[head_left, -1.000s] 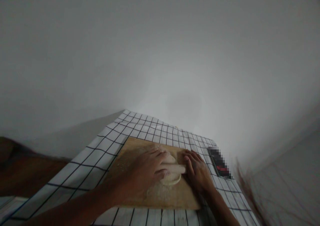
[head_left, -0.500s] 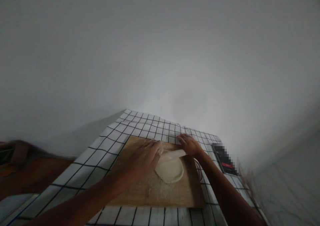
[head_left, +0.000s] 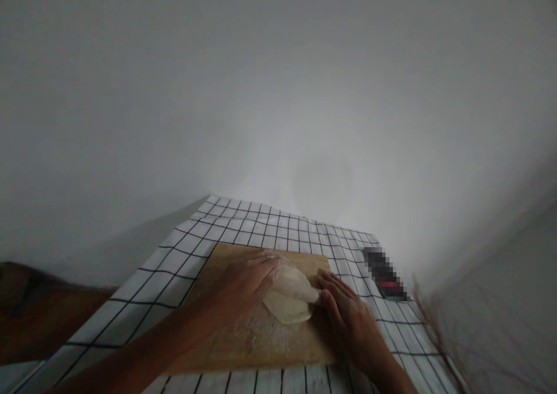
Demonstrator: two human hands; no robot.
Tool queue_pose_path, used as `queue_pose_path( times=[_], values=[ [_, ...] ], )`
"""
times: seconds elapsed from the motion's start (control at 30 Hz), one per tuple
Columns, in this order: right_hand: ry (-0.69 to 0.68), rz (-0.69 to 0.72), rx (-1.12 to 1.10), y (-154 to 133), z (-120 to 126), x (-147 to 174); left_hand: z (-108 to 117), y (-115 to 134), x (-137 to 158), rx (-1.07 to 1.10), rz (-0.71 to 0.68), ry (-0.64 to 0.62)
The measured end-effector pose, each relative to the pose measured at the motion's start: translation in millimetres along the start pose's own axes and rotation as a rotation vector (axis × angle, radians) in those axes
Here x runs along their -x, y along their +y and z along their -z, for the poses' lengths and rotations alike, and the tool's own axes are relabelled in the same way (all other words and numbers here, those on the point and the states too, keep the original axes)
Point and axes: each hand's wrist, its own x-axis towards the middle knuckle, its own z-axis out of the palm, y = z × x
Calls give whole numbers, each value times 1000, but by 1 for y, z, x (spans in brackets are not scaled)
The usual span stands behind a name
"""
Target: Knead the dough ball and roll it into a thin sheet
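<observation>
A pale, flat round of dough (head_left: 285, 313) lies on a wooden board (head_left: 243, 350) dusted with flour. Across the dough runs a light rolling pin (head_left: 300, 291), slanting down toward its right end. My left hand (head_left: 256, 272), floury at the fingertips, rests palm down over the pin's left end and hides it. At the other end, my right hand (head_left: 346, 307) has its thumb and fingers about the pin's tip, beside the dough's right edge.
A white cloth with dark grid lines (head_left: 174, 255) covers the table under the board. To the right lies a dark phone-like device (head_left: 387, 275), partly pixelated. Thin reddish twigs (head_left: 439, 336) stand at the lower right. A pale wall (head_left: 278, 121) rises behind the table.
My right hand has come nearer to me, bringing down the pin's right end, so the pin now slants the other way across the dough. My left hand stays on its end.
</observation>
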Motion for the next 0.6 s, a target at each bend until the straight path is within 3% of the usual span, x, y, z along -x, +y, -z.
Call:
queue_pose_path(
  times=[0.13,0.23,0.47,0.6],
  values=[
    [67,100,98,-8,-4,34,14,12,2,4,-44,-40],
    [68,106,144,-8,-3,34,14,13,3,-7,-27,-47],
    [21,59,113,17,-4,-49,-9,-3,3,-125,22,20],
    [15,21,112,29,-14,-95,-9,-3,-1,-190,26,71]
  ],
)
